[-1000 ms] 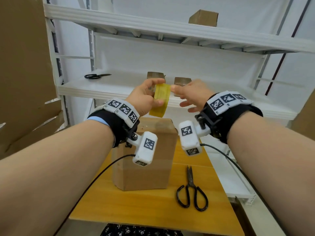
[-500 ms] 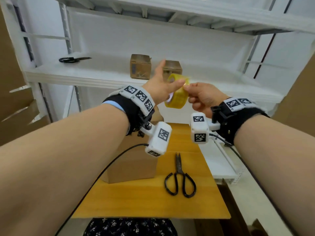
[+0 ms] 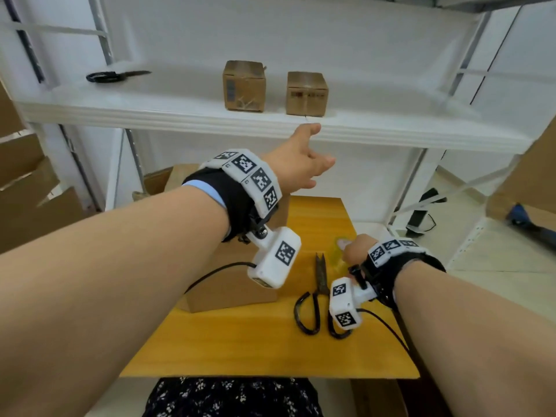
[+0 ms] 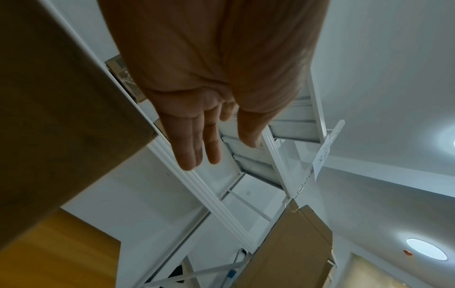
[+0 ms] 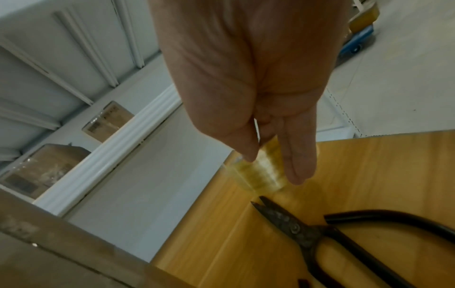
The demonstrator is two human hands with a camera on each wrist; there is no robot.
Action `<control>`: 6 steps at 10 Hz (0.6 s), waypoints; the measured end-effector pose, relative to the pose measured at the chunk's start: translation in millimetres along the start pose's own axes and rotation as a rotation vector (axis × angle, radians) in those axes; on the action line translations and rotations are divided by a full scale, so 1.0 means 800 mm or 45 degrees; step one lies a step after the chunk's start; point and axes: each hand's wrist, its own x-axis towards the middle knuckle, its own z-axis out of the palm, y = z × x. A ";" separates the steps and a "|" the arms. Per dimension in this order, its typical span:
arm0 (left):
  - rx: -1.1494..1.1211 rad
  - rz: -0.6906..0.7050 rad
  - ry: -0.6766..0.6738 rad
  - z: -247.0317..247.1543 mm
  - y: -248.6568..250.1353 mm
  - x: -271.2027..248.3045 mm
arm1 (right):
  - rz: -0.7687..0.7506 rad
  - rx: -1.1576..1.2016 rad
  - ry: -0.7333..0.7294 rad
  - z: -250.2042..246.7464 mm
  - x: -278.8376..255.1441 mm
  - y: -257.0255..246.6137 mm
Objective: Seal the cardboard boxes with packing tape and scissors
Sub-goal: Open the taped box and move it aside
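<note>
While both arms reach forward over the table, the scene reads so:
Left hand (image 3: 296,164): lifted at centre frame just below the shelf (image 3: 270,127) edge, fingers straight and spread, holding nothing; the left wrist view shows its bare palm against the ribbed white shelf lip
Right hand (image 3: 355,248): low at right of centre, thumb and fingers pinching the tape roll (image 5: 258,175)
Tape roll: glossy, translucent yellow, a short cylinder just above the table (image 3: 240,341), near the scissor tips; mostly hidden in the head view, plain in the right wrist view
Scissors (image 3: 320,293): dark metal, big looped handles, flat on the smooth orange wood
Big box (image 3: 228,284): plain matte cardboard, standing on the table at centre left
Small boxes: two cubes, (image 3: 244,85) and (image 3: 307,93), on the shelf at upper centre
Second scissors (image 3: 114,76): black, upper left on the shelf, seen only from the head
</note>
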 end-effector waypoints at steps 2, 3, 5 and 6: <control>0.032 0.033 0.027 -0.016 -0.003 -0.007 | 0.043 0.422 -0.171 0.011 -0.006 -0.010; 0.066 0.056 0.067 -0.028 -0.003 -0.015 | -0.102 0.270 -0.005 -0.006 -0.008 -0.027; 0.090 0.083 0.411 -0.119 -0.013 -0.044 | -0.327 0.739 0.782 -0.102 -0.064 -0.094; 0.113 -0.045 0.533 -0.177 -0.033 -0.069 | -0.687 0.582 0.764 -0.121 -0.104 -0.155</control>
